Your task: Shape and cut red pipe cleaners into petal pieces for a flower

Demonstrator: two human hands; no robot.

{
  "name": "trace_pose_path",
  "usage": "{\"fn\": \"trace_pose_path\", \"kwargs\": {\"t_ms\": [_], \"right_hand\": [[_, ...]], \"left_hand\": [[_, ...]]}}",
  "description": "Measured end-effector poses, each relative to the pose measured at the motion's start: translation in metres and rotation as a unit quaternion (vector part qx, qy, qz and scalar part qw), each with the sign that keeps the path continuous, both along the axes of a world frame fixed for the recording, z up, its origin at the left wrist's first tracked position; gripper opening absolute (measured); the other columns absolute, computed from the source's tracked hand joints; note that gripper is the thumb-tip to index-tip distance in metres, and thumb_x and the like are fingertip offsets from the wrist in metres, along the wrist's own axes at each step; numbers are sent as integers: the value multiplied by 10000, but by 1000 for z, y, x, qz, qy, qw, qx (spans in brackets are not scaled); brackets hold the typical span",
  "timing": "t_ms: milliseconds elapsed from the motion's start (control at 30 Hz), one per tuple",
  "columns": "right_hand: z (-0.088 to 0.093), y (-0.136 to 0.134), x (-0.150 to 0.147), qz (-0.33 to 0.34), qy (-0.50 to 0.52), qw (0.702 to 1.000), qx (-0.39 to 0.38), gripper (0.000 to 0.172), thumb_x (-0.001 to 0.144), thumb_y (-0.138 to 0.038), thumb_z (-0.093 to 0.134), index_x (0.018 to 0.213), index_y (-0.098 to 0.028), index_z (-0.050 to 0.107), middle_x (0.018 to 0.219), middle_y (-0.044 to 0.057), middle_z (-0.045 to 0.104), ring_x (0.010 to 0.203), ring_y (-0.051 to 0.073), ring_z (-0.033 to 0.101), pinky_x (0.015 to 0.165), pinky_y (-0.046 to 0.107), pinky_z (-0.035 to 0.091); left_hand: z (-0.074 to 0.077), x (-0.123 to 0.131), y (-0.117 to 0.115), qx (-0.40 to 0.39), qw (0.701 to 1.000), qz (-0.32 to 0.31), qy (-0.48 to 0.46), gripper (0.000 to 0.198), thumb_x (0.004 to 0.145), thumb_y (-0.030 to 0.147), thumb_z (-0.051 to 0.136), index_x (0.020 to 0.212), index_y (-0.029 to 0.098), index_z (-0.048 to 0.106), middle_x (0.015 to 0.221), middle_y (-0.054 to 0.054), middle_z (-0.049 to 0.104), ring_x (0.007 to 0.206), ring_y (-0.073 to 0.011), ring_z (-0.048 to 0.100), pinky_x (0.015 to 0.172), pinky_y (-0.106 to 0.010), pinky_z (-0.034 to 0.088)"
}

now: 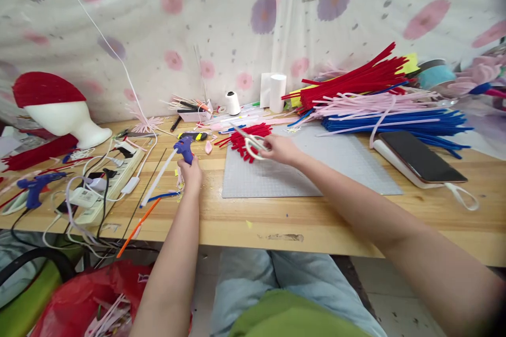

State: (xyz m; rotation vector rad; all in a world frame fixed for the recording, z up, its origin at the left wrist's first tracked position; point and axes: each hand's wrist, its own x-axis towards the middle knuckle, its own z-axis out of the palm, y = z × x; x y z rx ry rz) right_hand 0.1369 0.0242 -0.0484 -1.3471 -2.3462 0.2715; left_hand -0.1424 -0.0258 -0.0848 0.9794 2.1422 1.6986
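My left hand [190, 172] is closed around a small blue-purple hot glue gun [184, 148]. A long white glue stick [158, 178] slants down from it toward the table. On the right, my right hand [281, 149] has its fingers on the pale handles of a pair of scissors [253, 148], whose blades point away to the left. Under and behind the scissors lies a bunch of short red pipe cleaners [259, 130], on the left part of a grey cutting mat [316, 171].
Long red [351, 81], pink and blue pipe cleaners are heaped at the back right, behind a phone [422, 155]. At left are a power strip [122, 168] with tangled cables, another glue gun [37, 187] and a white foam head [65, 118]. A red bag [87, 295] sits below the table edge.
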Motion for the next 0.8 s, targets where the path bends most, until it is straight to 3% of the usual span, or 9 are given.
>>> {"fn": "trace_pose_path", "kwargs": {"t_ms": [100,267,433,567,700,800], "right_hand": [[-15,1,56,-70,-6,996,45,280,726,-446,538,774,-172,573,833,74,619,709,166,538,587,251,339],[-34,-3,108,-129,-16,990,48,279,724,-451,537,772,-179,573,839,72,610,688,166,533,570,265,334],[-38,-2,123,-163,-5,986,39,299,730,-481,517,746,-185,557,790,63,599,674,165,524,560,270,323],[-40,3,129,-171,6,985,36,290,727,-476,521,719,-186,538,771,56,598,676,163,522,560,266,312],[-44,6,132,-182,16,982,44,295,724,-479,514,699,-186,530,752,55,599,671,164,520,557,262,306],[-44,6,132,-185,21,981,45,293,722,-475,514,698,-184,532,750,56,601,666,163,522,551,261,305]], "left_hand": [[-1,2,2,-132,989,9,65,226,746,308,514,880,174,390,975,-159,572,1001,-300,564,862,-459,423],[8,2,2,-206,967,-3,147,266,767,294,496,963,129,426,1122,-240,528,1118,-350,491,919,-481,372],[5,-9,3,-234,952,-14,196,268,770,287,491,958,104,436,1132,-265,522,1149,-359,462,939,-482,351],[1,-38,1,-204,958,-42,199,233,750,305,515,900,150,426,1077,-218,547,1124,-349,476,936,-489,354],[8,-72,-6,-232,949,-38,208,260,766,349,493,925,161,408,1078,-192,538,1099,-332,494,919,-467,374],[18,-83,-10,-249,942,-32,222,314,793,379,445,991,140,401,1107,-191,521,1095,-321,497,913,-449,381]]}}
